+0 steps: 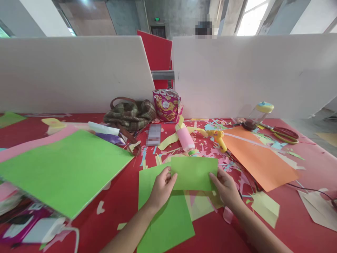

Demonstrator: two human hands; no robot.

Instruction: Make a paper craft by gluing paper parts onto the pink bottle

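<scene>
Between my two hands a small rectangle of green paper (pixel 195 172) is held up by its sides. My left hand (pixel 163 188) pinches its left edge, thumb in front. On the right edge my right hand (pixel 225 185) grips it the same way. Below lies a larger green sheet (pixel 168 225) on the red table, partly covered by my left forearm. Pale yellow paper (pixel 201 207) lies beside it, under the held piece. Just beyond stands out a pink paper-wrapped bottle (pixel 184 137), lying tilted with yellow strips around it.
A yellow glue gun (pixel 219 138) rests by an orange sheet (pixel 258 154), its cord running right. Scissors (pixel 283 133) and a jar (pixel 259 114) are at the back right. Stacked green sheets (pixel 65 168) fill the left. A plaid bag (pixel 131 112) and snack pouch (pixel 167 105) stand near white partitions (pixel 237 73).
</scene>
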